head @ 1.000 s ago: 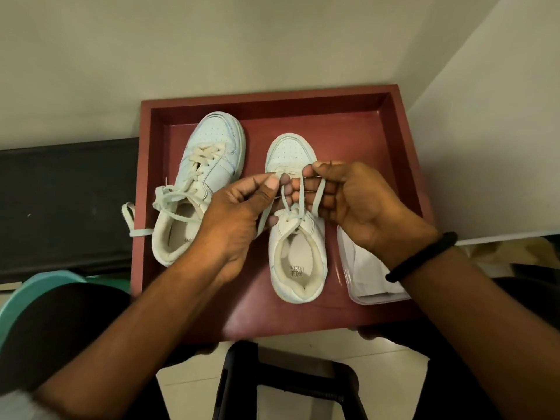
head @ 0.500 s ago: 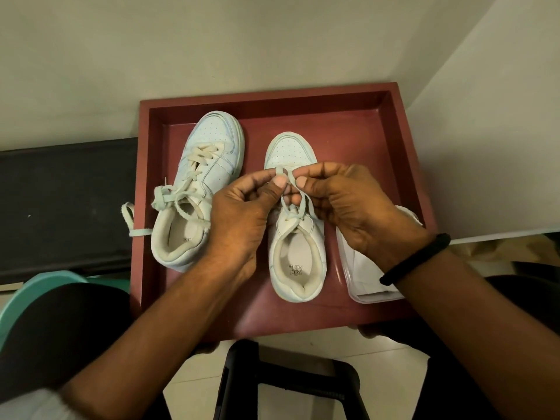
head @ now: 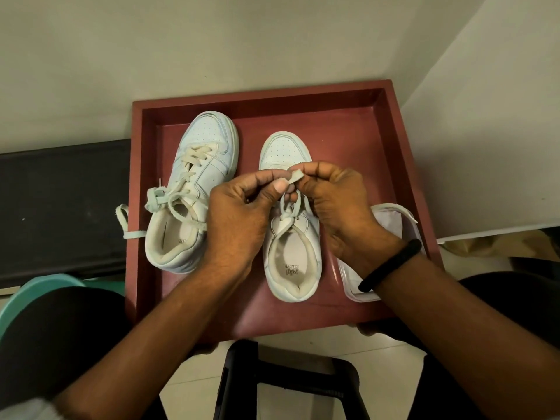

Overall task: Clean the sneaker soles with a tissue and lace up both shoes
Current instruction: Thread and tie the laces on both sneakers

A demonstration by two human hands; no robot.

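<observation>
Sneakers, two white ones, stand side by side in a dark red tray point(head: 394, 140) with their toes to the far side. The left sneaker point(head: 194, 192) looks finished: its lace crosses the eyelets up to the top and ends in a bow, with one loose end hanging over the left rim of the tray. The right sneaker point(head: 291, 237) is the one in work. Its lace point(head: 288, 207) is crossed near the tongue and rises to the two hands, which are close together above the shoe. The left hand point(head: 242, 213) and the right hand point(head: 339, 207) each pinch the lace between thumb and fingers, and a short end sticks out between them. I judge that the lacing is nearly complete and only the knot on this shoe is left. A clear container point(head: 391, 225) with white tissue sits at the right, partly hidden by the wrist. Whether the soles are already cleaned, I cannot tell, because they face down.
</observation>
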